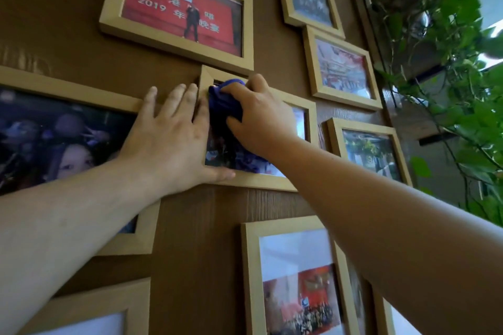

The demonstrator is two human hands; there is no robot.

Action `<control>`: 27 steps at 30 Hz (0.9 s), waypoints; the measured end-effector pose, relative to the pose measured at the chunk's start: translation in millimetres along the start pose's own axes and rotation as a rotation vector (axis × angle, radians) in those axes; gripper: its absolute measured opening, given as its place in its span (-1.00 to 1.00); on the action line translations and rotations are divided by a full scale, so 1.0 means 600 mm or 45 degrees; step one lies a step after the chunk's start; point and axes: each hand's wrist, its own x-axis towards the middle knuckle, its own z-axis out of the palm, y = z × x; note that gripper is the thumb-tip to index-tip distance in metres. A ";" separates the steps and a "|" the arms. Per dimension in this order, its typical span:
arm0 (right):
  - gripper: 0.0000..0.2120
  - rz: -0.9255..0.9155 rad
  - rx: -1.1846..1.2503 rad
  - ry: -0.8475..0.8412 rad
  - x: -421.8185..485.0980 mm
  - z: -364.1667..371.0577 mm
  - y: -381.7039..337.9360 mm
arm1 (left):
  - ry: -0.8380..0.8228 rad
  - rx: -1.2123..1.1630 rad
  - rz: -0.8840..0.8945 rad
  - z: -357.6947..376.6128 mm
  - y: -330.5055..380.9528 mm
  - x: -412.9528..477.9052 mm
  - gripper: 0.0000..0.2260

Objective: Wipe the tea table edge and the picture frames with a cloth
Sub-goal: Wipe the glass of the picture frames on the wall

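Several light wooden picture frames hang on a brown wood-grain wall. My right hand [258,114] is shut on a bunched blue cloth [224,102] and presses it against the glass at the upper left of the middle frame [261,181]. My left hand [174,133] lies flat with fingers spread over that frame's left side; its thumb rests on the bottom rail. The tea table is not in view.
A frame with a red stage photo [177,12] hangs just above. A large frame [68,90] sits to the left, smaller frames [343,71] to the right, another frame [296,277] below. A leafy green plant [441,49] trails down at the right edge.
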 end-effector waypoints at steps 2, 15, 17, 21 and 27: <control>-0.53 -0.033 -0.060 -0.003 0.000 -0.001 0.004 | 0.010 -0.006 0.005 0.002 0.000 0.000 0.13; -0.58 0.390 -0.349 -0.155 -0.083 -0.036 0.139 | 0.070 0.028 0.050 0.007 0.000 0.005 0.13; -0.59 0.411 -0.271 -0.133 -0.066 -0.031 0.116 | 0.071 0.033 0.059 0.007 0.000 0.005 0.13; -0.57 0.206 -0.119 -0.104 -0.029 -0.018 0.052 | 0.067 0.018 0.072 0.007 0.000 0.005 0.12; -0.55 0.071 -0.167 -0.161 -0.047 -0.019 0.062 | 0.097 0.008 0.068 0.007 -0.001 0.001 0.11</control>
